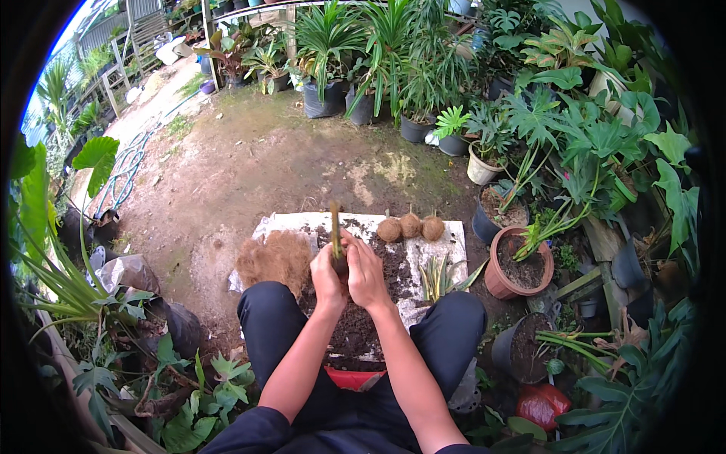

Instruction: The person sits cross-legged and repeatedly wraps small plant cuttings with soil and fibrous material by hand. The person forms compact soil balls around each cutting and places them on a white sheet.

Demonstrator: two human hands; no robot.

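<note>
My left hand and my right hand are cupped together around the dark soil ball of a small plant. Its narrow, yellow-green and brownish leaf stands upright above my fingers. Most of the ball is hidden by my palms. Below my hands, loose dark soil is spread over a white sheet. Brown coconut fibre lies heaped to the left. Three round fibre-wrapped balls sit in a row at the sheet's far right. Nearer, by my right knee, are several yellow-edged snake plant leaves.
A red object shows between my thighs. To the right stand a terracotta-coloured pot and a black pot. Potted plants line the far side. Bare earth stretches ahead, with a coiled blue hose at left.
</note>
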